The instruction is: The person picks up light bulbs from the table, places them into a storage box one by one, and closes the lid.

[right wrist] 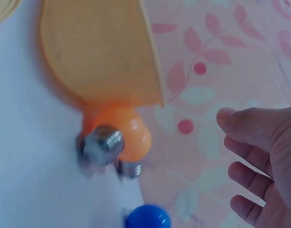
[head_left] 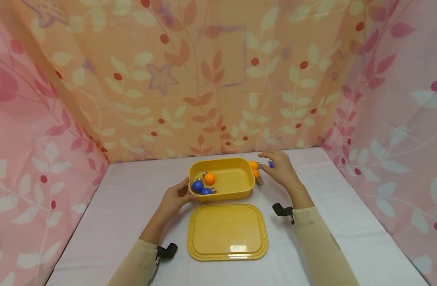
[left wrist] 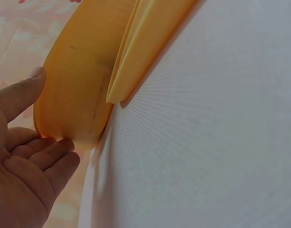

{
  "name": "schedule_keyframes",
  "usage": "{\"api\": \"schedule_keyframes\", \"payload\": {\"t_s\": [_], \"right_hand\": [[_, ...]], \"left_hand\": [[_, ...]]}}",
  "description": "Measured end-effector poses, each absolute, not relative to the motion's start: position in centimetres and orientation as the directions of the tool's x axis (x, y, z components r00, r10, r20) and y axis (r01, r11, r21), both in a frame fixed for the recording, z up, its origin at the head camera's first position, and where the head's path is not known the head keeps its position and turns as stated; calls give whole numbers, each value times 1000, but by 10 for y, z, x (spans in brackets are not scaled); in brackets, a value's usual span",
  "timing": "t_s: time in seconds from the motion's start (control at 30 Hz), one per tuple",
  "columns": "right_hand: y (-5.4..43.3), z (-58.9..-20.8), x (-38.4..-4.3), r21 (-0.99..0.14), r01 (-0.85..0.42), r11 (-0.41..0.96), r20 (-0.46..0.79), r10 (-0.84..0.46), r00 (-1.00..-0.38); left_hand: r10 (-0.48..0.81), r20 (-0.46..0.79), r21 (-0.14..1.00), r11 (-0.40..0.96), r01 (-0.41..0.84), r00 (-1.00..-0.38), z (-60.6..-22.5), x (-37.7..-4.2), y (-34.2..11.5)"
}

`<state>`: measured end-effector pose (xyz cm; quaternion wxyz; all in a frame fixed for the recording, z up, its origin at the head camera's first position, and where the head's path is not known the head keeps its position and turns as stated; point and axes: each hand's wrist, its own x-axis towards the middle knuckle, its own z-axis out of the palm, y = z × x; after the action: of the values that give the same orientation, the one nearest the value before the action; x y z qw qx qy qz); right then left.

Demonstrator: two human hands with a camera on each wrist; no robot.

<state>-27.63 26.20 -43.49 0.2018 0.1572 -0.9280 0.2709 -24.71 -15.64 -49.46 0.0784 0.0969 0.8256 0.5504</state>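
A yellow plastic box [head_left: 220, 196] stands on the white cloth, with an orange light bulb [head_left: 209, 178] and two blue light bulbs [head_left: 198, 185] in its left part. My left hand [head_left: 173, 198] grips the box's left end between thumb and fingers; the left wrist view shows the fingertips against the box wall [left wrist: 74, 95]. Outside the right end lie two orange light bulbs [right wrist: 131, 128] with silver screw bases, close together. My right hand [head_left: 280, 169] hovers just right of them, fingers apart and holding nothing. A blue light bulb [right wrist: 148, 217] lies beyond, partly hidden by that hand in the head view.
A yellow lid [head_left: 227, 232] lies flat in front of the box. White cloth [head_left: 118, 214] covers the table. Patterned curtains [head_left: 218, 79] enclose the back and both sides. Each wrist carries a small black camera [head_left: 282, 209].
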Motion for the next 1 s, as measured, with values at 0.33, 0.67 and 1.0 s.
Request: {"api": "schedule_keyframes", "payload": {"t_s": [0.33,0.67,1.0], "right_hand": [[301,-456,-285,-543,-215,812,355,-11,-935],[315,-477,-290,-599,-97,795,222,48,-974],[309,-498,-295,-610,-37,791,231,133,-964]], "left_hand": [[247,-29,916,395,73,-969,-492,-247,-154],[252,-30,922,382,71,-967,-492,-248,-156],[250,-33,926,372,65,-968,-493,-247,-157]]}}
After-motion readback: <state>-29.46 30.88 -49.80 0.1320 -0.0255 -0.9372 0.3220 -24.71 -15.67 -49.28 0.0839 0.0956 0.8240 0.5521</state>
